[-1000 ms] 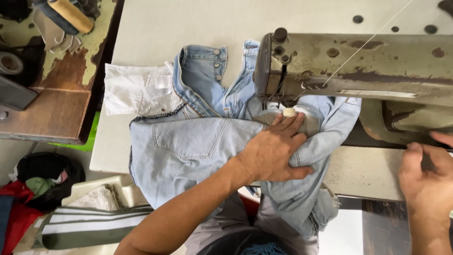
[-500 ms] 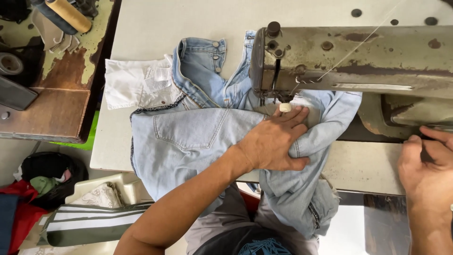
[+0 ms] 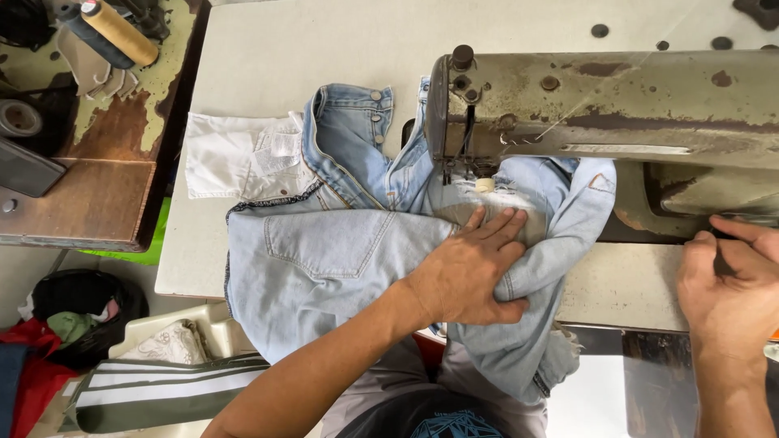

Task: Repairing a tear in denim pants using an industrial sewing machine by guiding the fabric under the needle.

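Note:
A pair of light blue jeans lies bunched on the pale sewing table, with a back pocket facing up and white pocket lining turned out at the left. My left hand presses flat on the denim, fingers spread, just in front of the needle of the old grey sewing machine. My right hand rests at the machine's right side near the table's front edge, fingers curled; what it touches is hidden.
A worn wooden side table stands to the left with thread spools and a tape roll. Below it sit a dark bag, red cloth and a folded striped fabric. The jeans hang over the table's front edge.
My left hand has shifted slightly on the denim under the needle, and the jeans have been nudged a little. My right hand stays by the machine's right end.

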